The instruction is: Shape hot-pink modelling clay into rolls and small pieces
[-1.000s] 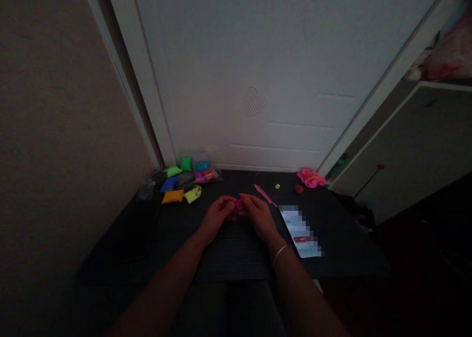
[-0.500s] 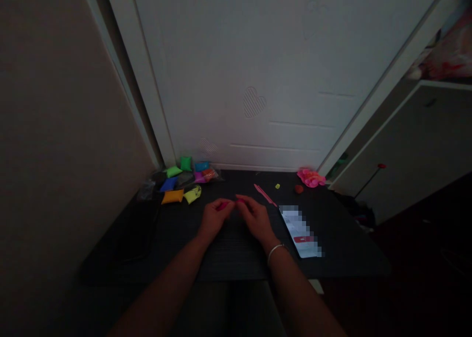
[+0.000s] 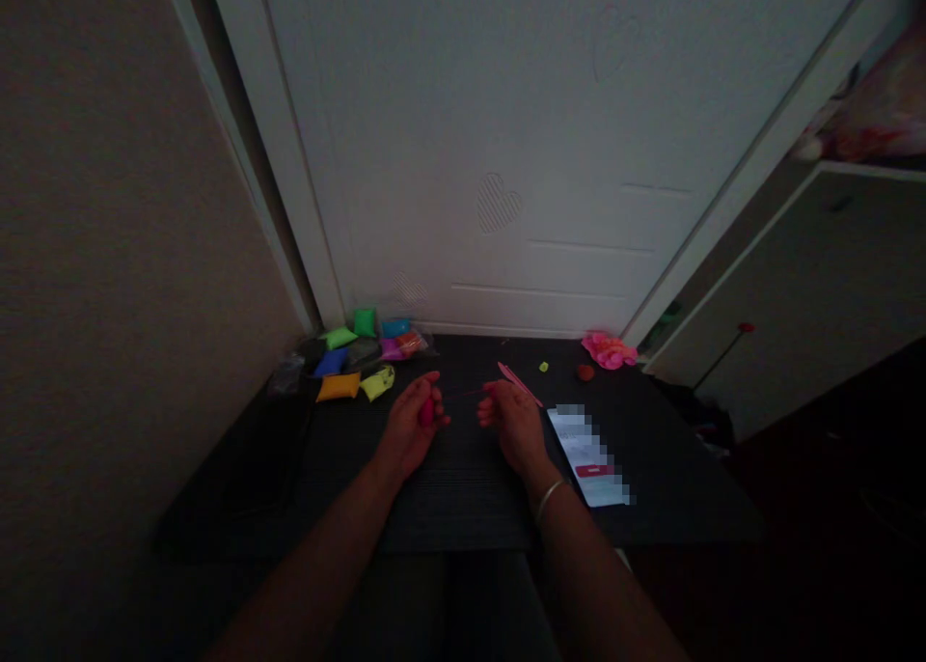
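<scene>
A lump of dark pink modelling clay (image 3: 426, 410) sits in my left hand (image 3: 410, 423), pressed between thumb and fingers. From it a thin pink strand (image 3: 463, 393) stretches across the gap to my right hand (image 3: 517, 426). The right fingers are pinched on a small bit of the same pink clay (image 3: 491, 389), mostly hidden by them. Both hands hang over the middle of the dark table, apart from each other. Pink modelling tools (image 3: 519, 383) lie just beyond my right hand, and a lit phone (image 3: 589, 457) lies to its right.
Packets of coloured clay, among them an orange packet (image 3: 339, 385) and a yellow packet (image 3: 377, 382), lie at the back left of the table (image 3: 463, 508). A yellow bit (image 3: 544, 366), a brown-red lump (image 3: 585, 372) and a pink petalled piece (image 3: 610, 349) are back right. A white door (image 3: 434, 160) stands behind.
My hands were close together on the pink clay and have since moved apart. The clay has been pulled into a thin strand between them, with the larger lump in my left hand.
</scene>
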The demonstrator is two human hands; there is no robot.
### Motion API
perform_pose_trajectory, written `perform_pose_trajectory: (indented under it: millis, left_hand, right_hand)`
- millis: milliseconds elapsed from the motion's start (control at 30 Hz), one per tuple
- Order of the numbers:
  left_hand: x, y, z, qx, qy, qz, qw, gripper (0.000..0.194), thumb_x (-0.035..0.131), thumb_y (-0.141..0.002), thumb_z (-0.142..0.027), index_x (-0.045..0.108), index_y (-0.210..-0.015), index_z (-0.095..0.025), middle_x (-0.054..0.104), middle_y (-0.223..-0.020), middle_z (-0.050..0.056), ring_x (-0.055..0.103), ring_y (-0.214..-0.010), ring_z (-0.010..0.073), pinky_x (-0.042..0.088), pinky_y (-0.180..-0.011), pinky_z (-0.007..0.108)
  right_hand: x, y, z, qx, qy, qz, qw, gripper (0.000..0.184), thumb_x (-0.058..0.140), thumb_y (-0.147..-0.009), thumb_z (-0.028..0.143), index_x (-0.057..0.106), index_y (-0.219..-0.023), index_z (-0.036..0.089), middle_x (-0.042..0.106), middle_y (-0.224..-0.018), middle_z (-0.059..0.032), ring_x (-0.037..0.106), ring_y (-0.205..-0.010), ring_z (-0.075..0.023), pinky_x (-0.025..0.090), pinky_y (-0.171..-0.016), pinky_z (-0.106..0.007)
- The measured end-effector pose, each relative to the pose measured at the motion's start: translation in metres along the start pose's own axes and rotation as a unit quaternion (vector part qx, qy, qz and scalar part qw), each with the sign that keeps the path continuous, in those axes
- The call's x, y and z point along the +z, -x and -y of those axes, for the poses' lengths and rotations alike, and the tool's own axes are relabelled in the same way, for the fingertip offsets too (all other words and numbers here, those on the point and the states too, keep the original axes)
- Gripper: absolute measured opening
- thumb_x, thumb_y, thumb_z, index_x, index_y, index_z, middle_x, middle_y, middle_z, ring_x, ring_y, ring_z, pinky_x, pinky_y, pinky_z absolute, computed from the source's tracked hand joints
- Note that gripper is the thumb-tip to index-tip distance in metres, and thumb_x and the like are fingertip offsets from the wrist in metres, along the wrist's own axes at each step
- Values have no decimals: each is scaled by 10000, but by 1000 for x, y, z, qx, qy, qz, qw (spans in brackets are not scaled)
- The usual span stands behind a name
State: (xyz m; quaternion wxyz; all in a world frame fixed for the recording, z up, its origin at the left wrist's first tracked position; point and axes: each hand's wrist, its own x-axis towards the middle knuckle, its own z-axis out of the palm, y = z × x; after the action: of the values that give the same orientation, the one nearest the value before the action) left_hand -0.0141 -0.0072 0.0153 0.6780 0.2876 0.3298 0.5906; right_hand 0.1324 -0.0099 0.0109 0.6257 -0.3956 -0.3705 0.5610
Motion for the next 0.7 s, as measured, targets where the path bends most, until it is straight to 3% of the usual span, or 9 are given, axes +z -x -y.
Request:
perform_pose_trajectory:
  millis: [133,267,433,533,633,700]
  left_hand:
    - [4,0,6,37,-129,16,991,320,603,-674,-377,590,-904,-155,482,-587,-45,434,-457,54,460,-456,209]
    - [6,1,9,46,-279,28,959,394,650,-612,-375,595,-937,-159,523,-594,-40,446,-456,68,424,-433,207]
    - [4,2,10,40,-380,41,923,255,616,-622,-404,610,-654,-152,507,-496,-48,451,-420,77,371,-427,206]
    - [4,2,11,63,-319,23,945,216,603,-647,-372,584,-659,-157,565,-635,-25,507,-487,83,410,-486,216]
    - [6,3,9,79,-159,39,983,159,609,-655,-290,553,-623,-144,574,-980,40,576,-747,134,465,-675,273]
    - [7,4,7,65,-61,58,994,140,607,-653,-239,532,-592,-139,553,-1074,62,561,-884,177,448,-777,330]
  right_hand:
    - [0,1,0,10,-14,32,999,229,617,-688,375,623,-791,170,564,-552,31,497,-450,-64,402,-412,-182]
    - [2,2,-2,19,-12,79,997,266,655,-657,317,634,-897,203,607,-694,12,539,-593,-83,434,-500,-195]
    - [2,3,-2,20,4,91,996,307,655,-657,299,624,-951,214,625,-752,0,546,-646,-93,432,-534,-203]
    - [2,2,-1,19,12,81,996,303,652,-657,306,619,-939,202,634,-755,-8,556,-649,-102,426,-518,-203]
    - [2,2,-2,14,23,87,996,281,645,-661,302,618,-920,197,646,-812,-17,571,-682,-111,434,-528,-204]
    - [2,2,-3,9,31,102,994,282,643,-660,297,617,-923,202,647,-868,-22,581,-731,-123,447,-552,-212]
